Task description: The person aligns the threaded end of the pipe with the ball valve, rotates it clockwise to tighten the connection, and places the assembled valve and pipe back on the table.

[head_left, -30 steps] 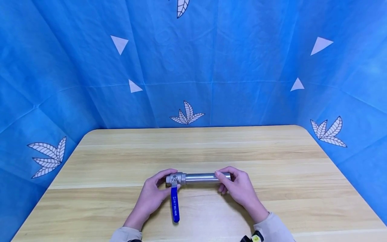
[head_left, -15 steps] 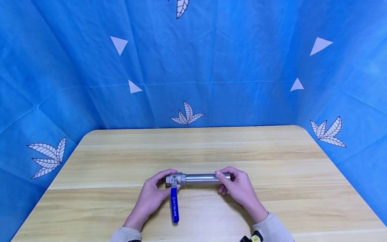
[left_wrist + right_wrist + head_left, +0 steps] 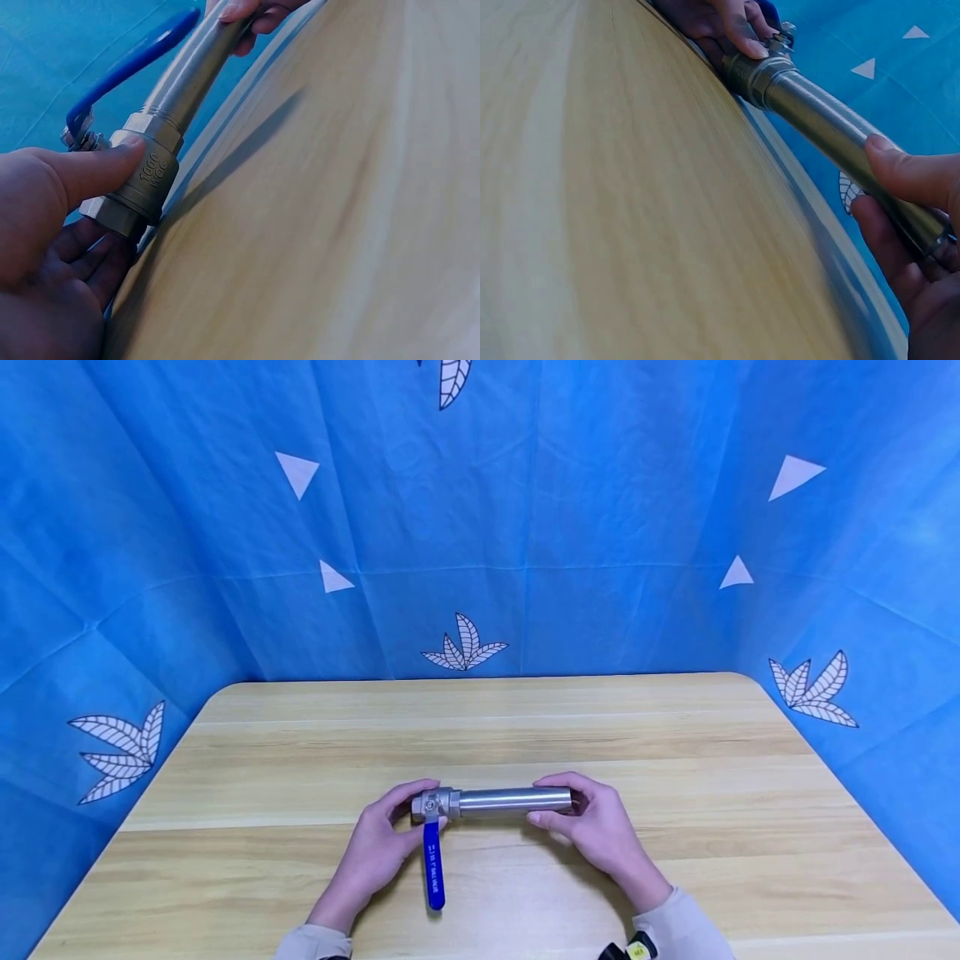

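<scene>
A steel ball valve with a long blue lever handle is joined to a straight metal pipe. My left hand grips the valve body, its thumb pressed on the side near the raised "1000 WOG" lettering. The lever points toward me. At the pipe's far right end, my right hand holds the pipe between thumb and fingers. In the left wrist view the pipe slants above the table, its shadow apart from it. A little thread shows where the pipe enters the valve.
Beneath both hands lies a light wood-grain table with rounded far corners. A blue curtain with white leaf and triangle prints surrounds its back and sides.
My right thumb has shifted from the top of the pipe down to its near side, and the right fingers have rolled round the pipe's end. The left hand keeps its hold.
</scene>
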A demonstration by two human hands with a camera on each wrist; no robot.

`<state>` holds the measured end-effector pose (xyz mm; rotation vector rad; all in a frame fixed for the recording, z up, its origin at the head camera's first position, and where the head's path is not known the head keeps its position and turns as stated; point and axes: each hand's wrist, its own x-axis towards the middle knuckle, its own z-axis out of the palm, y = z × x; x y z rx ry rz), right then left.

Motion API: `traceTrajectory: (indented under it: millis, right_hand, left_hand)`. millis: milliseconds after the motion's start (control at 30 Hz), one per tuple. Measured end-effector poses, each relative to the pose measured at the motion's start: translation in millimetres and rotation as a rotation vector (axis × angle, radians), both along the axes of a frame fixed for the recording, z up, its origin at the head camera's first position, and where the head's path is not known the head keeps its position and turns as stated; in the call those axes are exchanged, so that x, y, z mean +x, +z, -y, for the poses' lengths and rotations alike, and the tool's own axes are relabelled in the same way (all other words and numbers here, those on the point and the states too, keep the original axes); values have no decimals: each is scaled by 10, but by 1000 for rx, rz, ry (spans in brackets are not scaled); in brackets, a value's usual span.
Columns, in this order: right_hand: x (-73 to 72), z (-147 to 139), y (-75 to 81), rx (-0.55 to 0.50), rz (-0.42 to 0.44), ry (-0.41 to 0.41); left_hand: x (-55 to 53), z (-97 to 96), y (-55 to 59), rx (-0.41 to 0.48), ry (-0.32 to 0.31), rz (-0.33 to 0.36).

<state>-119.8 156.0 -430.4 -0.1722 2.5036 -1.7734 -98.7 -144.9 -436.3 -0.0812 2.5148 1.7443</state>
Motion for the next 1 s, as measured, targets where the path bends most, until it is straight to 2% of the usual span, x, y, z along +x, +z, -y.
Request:
traceTrajectory:
  millis: [133,267,433,600,767,1000]
  right_hand:
    - [-3,-1,0,8,-25,-14]
    - [2,-13,1,44,-32,24]
    - [5,-23,-2,53,-12,76]
    - [0,-16,14,73,-13,79]
    - [10,-1,11,79,1,48]
    - [-15,31,-43,89,-52,-33]
  left_hand:
    - [-15,1,-13,1,-1,-39]
    - [-12,7,-6,1,13,-84]
    - [15,10,33,-48,31,-126]
    - [-3,0,44,-72,40,-144]
    - [-7,-12,32,-77,43,-135]
    - [-2,33,11,-15,36,-71]
